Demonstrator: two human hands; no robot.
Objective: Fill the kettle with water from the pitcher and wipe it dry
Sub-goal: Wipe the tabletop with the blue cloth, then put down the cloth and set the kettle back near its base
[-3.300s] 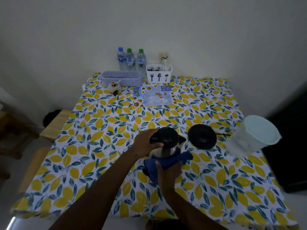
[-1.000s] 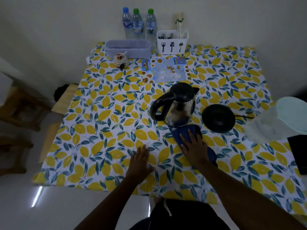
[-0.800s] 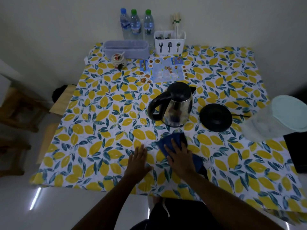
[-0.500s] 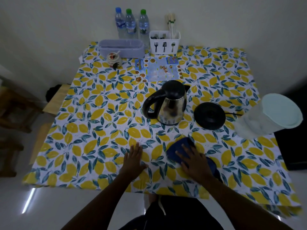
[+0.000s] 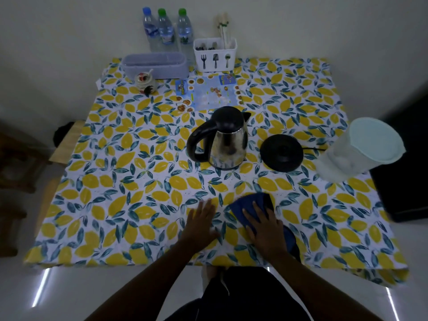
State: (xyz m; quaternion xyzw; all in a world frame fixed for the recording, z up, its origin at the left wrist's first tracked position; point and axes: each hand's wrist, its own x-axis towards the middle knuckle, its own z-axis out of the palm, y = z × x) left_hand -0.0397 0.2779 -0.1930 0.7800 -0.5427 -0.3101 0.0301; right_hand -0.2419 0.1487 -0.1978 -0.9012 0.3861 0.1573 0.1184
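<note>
Kettle (image 5: 225, 140) upright mid-table, lid shut, base (image 5: 281, 152) just right of it, pitcher (image 5: 361, 149) beyond. Nearer than kettle: right hand (image 5: 266, 224) flat, fingers spread on blue cloth (image 5: 249, 206); left hand (image 5: 201, 222) flat beside it, fingers together.

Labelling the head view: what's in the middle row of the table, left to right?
kettle → round black kettle base → lidded pitcher, which stands at the right edge of the table.
</note>
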